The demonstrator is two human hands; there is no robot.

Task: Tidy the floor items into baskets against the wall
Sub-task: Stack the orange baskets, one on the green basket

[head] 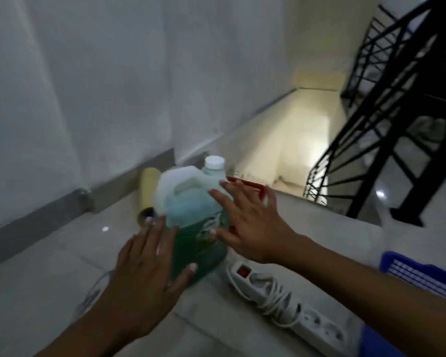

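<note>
Pale glossy floor tiles (49, 269) run to a grey wall (88, 86) with a skirting strip. Nearest, a white power strip (276, 295) with its coiled cord lies toward the right edge, beside a blue basket (420, 274) cut off by the frame. Both hands are spread open, fingers splayed: the left hand (144, 274) at the near side of a jug (193, 222) of green liquid, the right hand (250, 225) against its right side. Whether they press it is unclear; blur smears the jug. Behind it lie a yellowish roll (147, 191) and something red (250, 186), mostly hidden. Beyond, black stair railing (386, 112) descends.
</note>
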